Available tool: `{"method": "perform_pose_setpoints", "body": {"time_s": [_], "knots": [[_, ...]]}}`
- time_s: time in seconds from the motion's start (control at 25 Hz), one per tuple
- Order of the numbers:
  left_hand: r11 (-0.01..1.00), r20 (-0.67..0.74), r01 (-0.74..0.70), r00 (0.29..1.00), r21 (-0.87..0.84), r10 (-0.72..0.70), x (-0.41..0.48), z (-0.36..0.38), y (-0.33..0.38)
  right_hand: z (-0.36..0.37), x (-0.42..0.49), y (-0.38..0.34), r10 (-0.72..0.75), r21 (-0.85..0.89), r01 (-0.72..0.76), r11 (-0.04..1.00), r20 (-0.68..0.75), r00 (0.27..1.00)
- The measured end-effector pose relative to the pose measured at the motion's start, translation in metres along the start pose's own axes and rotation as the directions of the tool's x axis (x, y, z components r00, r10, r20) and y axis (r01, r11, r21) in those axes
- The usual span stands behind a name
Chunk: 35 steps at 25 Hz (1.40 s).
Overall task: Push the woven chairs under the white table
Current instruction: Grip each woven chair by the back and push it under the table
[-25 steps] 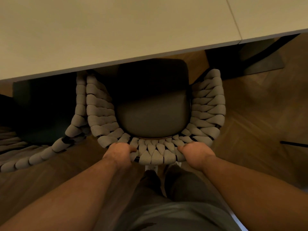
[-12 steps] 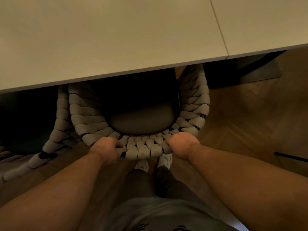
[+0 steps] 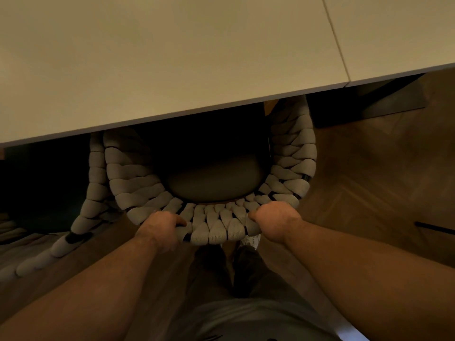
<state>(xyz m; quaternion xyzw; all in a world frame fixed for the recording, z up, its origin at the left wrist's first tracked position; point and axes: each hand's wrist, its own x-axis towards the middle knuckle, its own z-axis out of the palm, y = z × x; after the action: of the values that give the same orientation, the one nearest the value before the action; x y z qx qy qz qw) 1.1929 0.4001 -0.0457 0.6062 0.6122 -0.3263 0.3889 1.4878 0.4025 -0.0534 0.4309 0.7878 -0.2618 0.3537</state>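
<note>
Hands held the task's thing: your left hand (image 3: 160, 230) and right hand (image 3: 275, 222) each had fingers (image 3: 181, 221) curled over the top rim of the curved back of the woven chair (image 3: 214, 230), one on either side of its middle, gripping the thick weave. The chair pointed away from you, its open front toward the white worktop (image 3: 172, 57), and its front-to-back line ran roughly square to the worktop's near edge. The front of the dark seat cushion (image 3: 211, 185) and the ends of both woven sides lay hidden beneath that edge. The cushion's rear and the back curve stood out over the wooden floor (image 3: 369, 180). A second woven chair (image 3: 81, 225) stood just beside it on your left.
</note>
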Motion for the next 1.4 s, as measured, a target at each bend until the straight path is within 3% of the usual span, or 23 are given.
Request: {"method": "perform_pose_setpoints", "body": {"time_s": [0.32,0.52,0.68,0.84,1.04,1.2,1.4], "knots": [[0.998,0.097,-0.054,0.994,0.009,0.053,-0.001,-0.018,0.005,-0.013,-0.013,-0.008,0.094,0.191,-0.115,0.975,0.115,0.989],[0.985,-0.028,-0.166,0.985,0.053,0.168,-0.006,-0.066,0.036,-0.044,-0.035,-0.014,0.174,0.356,-0.206,0.912,0.122,0.977],[0.958,-0.183,-0.260,0.943,0.117,0.278,-0.016,-0.094,0.061,-0.047,-0.068,-0.007,0.345,0.501,-0.295,0.814,-0.009,0.938],[0.916,-0.271,-0.343,0.880,0.210,0.391,-0.028,-0.113,0.094,-0.036,-0.114,0.005,0.598,0.666,-0.400,0.630,-0.087,0.797],[0.853,-0.232,-0.415,0.838,0.317,0.494,-0.037,-0.137,0.147,-0.009,-0.176,0.026,0.813,0.816,-0.452,0.361,-0.038,0.581],[0.749,-0.174,-0.505,0.767,0.429,0.617,-0.047,-0.141,0.222,0.038,-0.225,0.042,0.905,0.877,-0.454,0.157,0.057,0.422],[0.598,-0.078,-0.573,0.682,0.560,0.727,-0.055,-0.130,0.328,0.112,-0.285,0.069,0.948,0.888,-0.460,-0.015,0.159,0.276]]}}
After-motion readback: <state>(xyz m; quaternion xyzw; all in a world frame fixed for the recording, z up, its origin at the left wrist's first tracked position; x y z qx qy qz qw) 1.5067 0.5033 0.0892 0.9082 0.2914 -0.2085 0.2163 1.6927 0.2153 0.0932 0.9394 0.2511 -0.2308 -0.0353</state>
